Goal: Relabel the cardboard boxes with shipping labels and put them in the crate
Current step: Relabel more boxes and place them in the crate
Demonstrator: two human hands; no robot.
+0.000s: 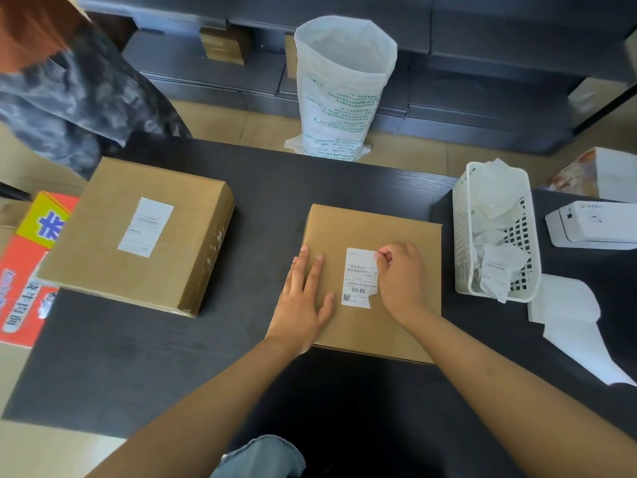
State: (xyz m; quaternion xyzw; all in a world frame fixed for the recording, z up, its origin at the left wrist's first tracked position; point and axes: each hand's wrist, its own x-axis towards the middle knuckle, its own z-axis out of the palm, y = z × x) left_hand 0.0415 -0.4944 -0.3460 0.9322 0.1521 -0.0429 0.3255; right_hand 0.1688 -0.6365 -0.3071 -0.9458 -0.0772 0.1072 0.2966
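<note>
A flat cardboard box (406,243) lies on the black table (172,357) in front of me. A white shipping label (358,277) is stuck on its top. My left hand (303,301) lies flat on the box's left part, fingers straight. My right hand (400,277) has its fingers curled and pinches the label's upper right corner. A second, larger cardboard box (103,236) with its own white label (145,226) sits at the table's left.
A white plastic basket (462,236) holding crumpled label scraps stands right of the box. A white label printer (593,225) and label backing paper (568,322) lie at the far right. A white sack (341,88) stands on the floor behind the table. A person in camouflage clothing (69,94) is at the far left, above a red carton (20,281).
</note>
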